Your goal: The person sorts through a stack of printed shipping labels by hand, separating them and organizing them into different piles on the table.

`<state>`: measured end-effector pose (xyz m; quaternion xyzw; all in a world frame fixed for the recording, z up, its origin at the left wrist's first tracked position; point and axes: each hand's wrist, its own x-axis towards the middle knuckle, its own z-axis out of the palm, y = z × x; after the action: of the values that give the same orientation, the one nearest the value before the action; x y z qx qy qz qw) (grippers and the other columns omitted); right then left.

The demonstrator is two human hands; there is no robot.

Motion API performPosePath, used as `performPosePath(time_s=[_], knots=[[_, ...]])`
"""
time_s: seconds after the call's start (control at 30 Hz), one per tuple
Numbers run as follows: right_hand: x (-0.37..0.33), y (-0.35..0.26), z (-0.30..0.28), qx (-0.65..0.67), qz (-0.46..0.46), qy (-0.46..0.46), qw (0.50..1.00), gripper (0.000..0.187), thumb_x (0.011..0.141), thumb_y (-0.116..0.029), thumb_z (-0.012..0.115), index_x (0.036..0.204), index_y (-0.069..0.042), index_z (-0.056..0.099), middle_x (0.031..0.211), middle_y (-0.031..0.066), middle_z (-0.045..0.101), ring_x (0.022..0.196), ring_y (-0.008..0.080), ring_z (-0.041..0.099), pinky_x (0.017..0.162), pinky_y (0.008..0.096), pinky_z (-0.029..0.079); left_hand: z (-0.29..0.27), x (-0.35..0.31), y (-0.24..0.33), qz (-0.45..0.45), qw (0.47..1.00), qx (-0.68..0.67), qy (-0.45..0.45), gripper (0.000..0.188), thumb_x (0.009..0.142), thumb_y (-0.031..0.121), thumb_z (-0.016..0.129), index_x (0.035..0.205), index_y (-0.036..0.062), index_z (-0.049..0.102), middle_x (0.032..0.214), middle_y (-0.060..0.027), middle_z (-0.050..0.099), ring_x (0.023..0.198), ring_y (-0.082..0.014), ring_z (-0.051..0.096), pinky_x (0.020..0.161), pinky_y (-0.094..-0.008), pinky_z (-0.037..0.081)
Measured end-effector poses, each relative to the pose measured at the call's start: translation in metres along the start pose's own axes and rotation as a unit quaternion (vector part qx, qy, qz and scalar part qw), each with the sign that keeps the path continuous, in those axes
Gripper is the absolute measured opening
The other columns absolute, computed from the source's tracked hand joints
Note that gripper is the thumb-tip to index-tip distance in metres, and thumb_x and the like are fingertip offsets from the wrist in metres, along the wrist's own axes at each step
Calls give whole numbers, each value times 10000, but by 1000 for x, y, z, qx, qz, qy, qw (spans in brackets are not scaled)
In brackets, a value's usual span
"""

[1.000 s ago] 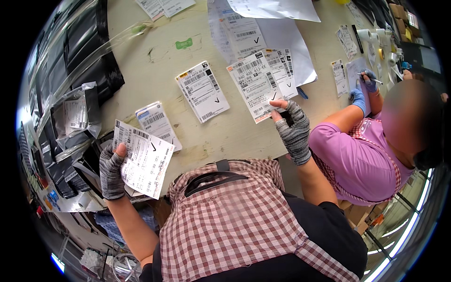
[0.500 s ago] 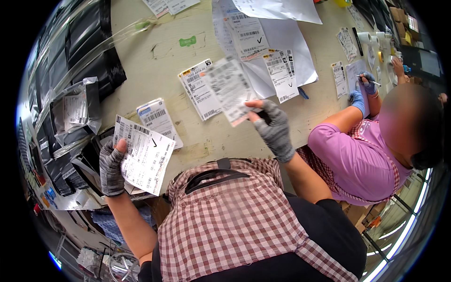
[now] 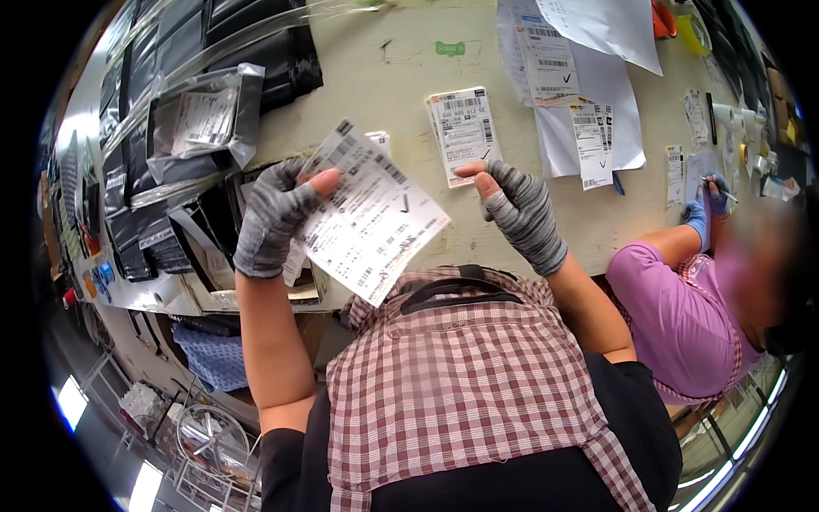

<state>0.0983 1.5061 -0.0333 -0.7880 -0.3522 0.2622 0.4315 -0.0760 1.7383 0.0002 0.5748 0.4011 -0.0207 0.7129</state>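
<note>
My left hand (image 3: 277, 218), in a grey fingerless glove, grips a white shipping label (image 3: 367, 226) with barcodes and a check mark, thumb on top. Whether more sheets lie beneath it cannot be seen. My right hand (image 3: 522, 212), gloved alike, hovers over the table with thumb and forefinger slightly apart and the other fingers curled. Its fingertips are at the lower edge of a small pile of labels (image 3: 461, 124), and nothing shows between them. Another label (image 3: 380, 138) peeks out behind the held one, mostly hidden.
Black plastic parcels (image 3: 264, 60) fill the left side, with a clear-fronted pouch (image 3: 205, 118) among them. White sheets (image 3: 597, 34) and ticked labels (image 3: 591, 141) lie beyond my right hand. At right, a co-worker in a purple shirt (image 3: 674, 303) holds a pen. Tape rolls (image 3: 751, 124) stand farther off.
My right hand has let go of a label, which now lies on the pile. My left hand has brought its label inward, toward the right. The whole view has shifted.
</note>
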Motion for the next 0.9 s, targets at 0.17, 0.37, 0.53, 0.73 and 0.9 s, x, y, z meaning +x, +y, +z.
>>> performPosePath(time_s=[0.17,0.37,0.53,0.73,0.9], knots=[[6,-32,3,263,165,-290,905,390,832,-289,647,1079,8,600,881,98,653,730,140,611,679,279,497,11,-1,14,-23,997,66,-33,327,751,265,752,933,5,675,715,11,625,635,-39,538,586,-204,445],[-3,-47,15,248,163,-195,935,353,770,-168,716,1047,23,612,904,98,657,803,126,611,729,267,504,18,-3,10,67,997,-2,28,429,804,387,683,1063,48,642,762,23,599,607,-7,488,486,-175,379],[-4,-48,10,238,214,-150,935,319,778,-206,713,960,40,624,754,92,641,572,92,573,513,233,479,5,-11,4,-28,988,-142,-52,472,847,400,629,1115,14,586,753,13,596,576,-25,518,479,-146,381],[-5,-56,12,311,229,-107,916,239,810,-181,691,860,40,611,629,69,601,450,79,513,411,217,436,25,-21,10,-13,999,-52,-10,353,848,282,638,1065,5,604,702,10,573,480,-4,458,404,-135,331],[-8,-49,9,281,244,-87,924,239,829,-218,669,863,12,614,580,38,577,445,74,519,405,201,412,22,-22,7,-6,998,-58,5,323,845,282,646,1018,10,619,681,18,564,478,-2,454,406,-134,328]])
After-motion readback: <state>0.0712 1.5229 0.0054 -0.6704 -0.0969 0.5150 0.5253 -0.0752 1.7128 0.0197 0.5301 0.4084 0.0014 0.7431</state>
